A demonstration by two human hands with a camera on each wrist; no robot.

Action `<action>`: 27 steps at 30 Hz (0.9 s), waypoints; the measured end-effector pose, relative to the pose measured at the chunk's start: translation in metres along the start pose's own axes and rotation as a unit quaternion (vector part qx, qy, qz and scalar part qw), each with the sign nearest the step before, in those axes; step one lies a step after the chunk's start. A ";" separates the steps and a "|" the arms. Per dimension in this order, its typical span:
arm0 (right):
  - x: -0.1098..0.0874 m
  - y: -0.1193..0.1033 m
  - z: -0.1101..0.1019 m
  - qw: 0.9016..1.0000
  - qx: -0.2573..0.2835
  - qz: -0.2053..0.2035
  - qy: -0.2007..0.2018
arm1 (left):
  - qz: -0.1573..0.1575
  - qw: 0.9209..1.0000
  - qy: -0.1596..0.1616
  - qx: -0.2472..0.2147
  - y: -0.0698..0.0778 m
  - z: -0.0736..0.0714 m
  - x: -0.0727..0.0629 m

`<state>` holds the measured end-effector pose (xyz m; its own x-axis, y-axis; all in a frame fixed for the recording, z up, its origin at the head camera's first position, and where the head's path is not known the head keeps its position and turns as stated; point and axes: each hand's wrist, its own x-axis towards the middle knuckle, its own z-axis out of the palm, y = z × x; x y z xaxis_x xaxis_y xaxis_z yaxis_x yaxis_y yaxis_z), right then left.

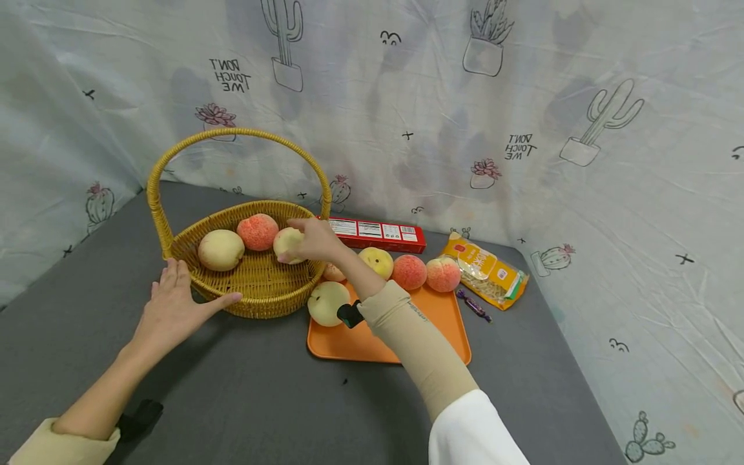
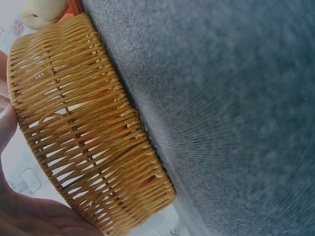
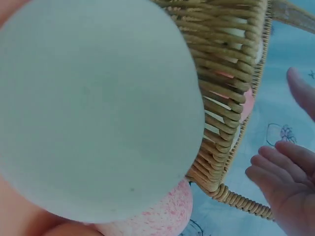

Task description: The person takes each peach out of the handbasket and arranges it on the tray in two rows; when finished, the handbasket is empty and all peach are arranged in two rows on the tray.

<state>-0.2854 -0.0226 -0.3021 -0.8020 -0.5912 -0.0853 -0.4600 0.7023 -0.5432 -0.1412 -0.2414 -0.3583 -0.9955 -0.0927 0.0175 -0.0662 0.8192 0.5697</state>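
Observation:
My left hand rests at the front left rim of a woven basket, fingers spread and thumb stretched along the rim. Inside the basket lie a pale peach, a red peach and another pale peach at the right end. Over that last one is my right hand, partly covering it. The right wrist view shows the right hand with fingers and thumb apart, nothing between them. There a large pale peach fills the near left.
Right of the basket, an orange tray holds several peaches, among them a pale peach and a red peach. Behind it lies a red box. A yellow packet and a purple-wrapped candy lie farther right.

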 end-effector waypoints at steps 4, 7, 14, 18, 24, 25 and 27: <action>0.010 -0.004 0.004 0.997 -0.078 0.012 -0.020 | 0.000 1.000 0.001 0.000 -0.001 -0.001 0.000; 0.017 -0.006 0.006 0.989 -0.143 0.013 -0.034 | 0.001 1.000 0.002 -0.001 0.000 -0.001 0.000; 0.025 -0.006 0.007 0.982 -0.185 0.019 -0.037 | -0.002 1.000 -0.002 -0.005 0.001 -0.001 -0.001; 0.029 -0.004 0.009 0.979 -0.201 0.009 -0.038 | -0.001 1.000 -0.002 -0.007 0.003 -0.002 -0.001; 0.034 -0.002 0.015 0.976 -0.213 0.020 -0.049 | -0.006 1.000 -0.003 -0.007 0.004 -0.003 -0.001; 0.034 -0.001 0.016 0.975 -0.214 0.023 -0.051 | -0.006 1.000 -0.003 -0.007 0.004 -0.003 0.000; 0.036 -0.001 0.017 0.974 -0.217 0.025 -0.054 | -0.006 1.000 -0.004 -0.006 0.004 -0.003 0.000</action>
<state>-0.3072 -0.0511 -0.3195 -0.7938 -0.5735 -0.2025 -0.5580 0.8192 -0.1329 -0.1413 -0.2401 -0.3532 -0.9951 -0.0990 0.0042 -0.0782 0.8106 0.5804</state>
